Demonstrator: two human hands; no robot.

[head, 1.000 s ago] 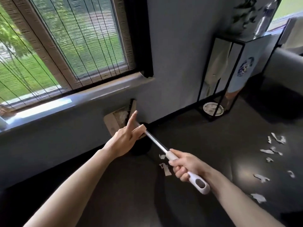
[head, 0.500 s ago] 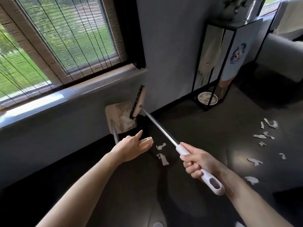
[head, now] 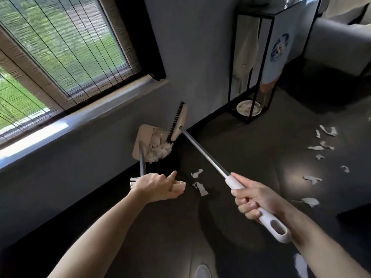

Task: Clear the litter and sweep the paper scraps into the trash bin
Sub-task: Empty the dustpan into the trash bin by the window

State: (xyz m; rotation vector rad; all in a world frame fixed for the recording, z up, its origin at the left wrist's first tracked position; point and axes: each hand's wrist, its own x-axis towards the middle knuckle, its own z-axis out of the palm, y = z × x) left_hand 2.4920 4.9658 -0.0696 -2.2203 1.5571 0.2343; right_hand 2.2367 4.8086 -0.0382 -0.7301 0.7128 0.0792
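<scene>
Below grey window sill (head: 80, 121), tilted beige plastic dustpan (head: 147, 137) holds heaped white torn paper scraps (head: 160, 152), black-bristled metal-shafted broom (head: 202, 152) touching them; left hand (head: 154, 187) curls round dustpan handle, right hand (head: 255, 199) round broom's white grip. More scraps dot dark floor (head: 241, 137).

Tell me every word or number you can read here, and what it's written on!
No words or numbers can be read.
The round blue emblem on the pale panel in the black stand: too blurred to tell whether it holds letters.
The broom and the dustpan: no writing shows.
</scene>
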